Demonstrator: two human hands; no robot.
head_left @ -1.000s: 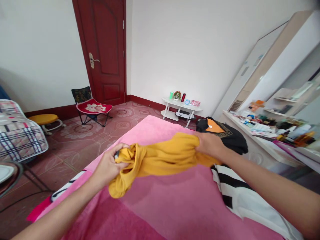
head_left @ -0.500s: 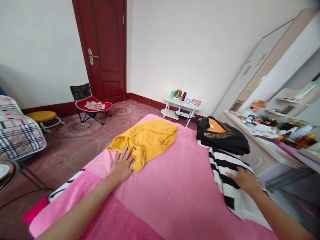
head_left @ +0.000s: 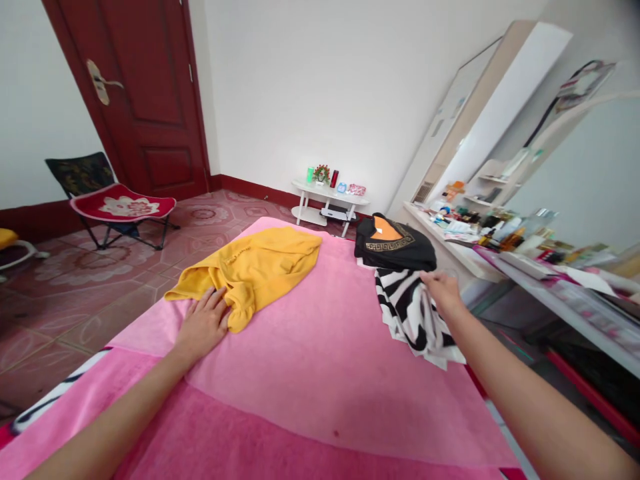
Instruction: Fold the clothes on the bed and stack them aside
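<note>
Pinching the edge of the striped garment point(head_left: 407, 308), the right hand point(head_left: 443, 291) has black-and-white cloth bunched beneath its fingertips! Over on the other side, the left hand point(head_left: 204, 324) lies flat and loose, fingers spread against the near edge of the yellow garment point(head_left: 265, 261), gripping nothing. That yellow piece sprawls across the far left of the pink blanket point(head_left: 325, 360); the striped one sits at the right edge, just in front of the black garment point(head_left: 400, 250).

Containers now! One white pot point(head_left: 319, 183) holds one red-dotted plant point(head_left: 321, 173), up on the low white surface point(head_left: 300, 183) by the wall. Off to the right, amber bottles point(head_left: 515, 237) crowd the cluttered dresser, too packed to count, their contents impossible to make out.

And the tally: two hands, three garments, one of each colouring. Sharing that low surface with the pot, four more: one green cylinder point(head_left: 311, 175), one red cylinder point(head_left: 334, 179), one small blue item point(head_left: 342, 187), one pink-patterned item point(head_left: 357, 190). One folding chair point(head_left: 123, 203), red-seated, stands near the door!
</note>
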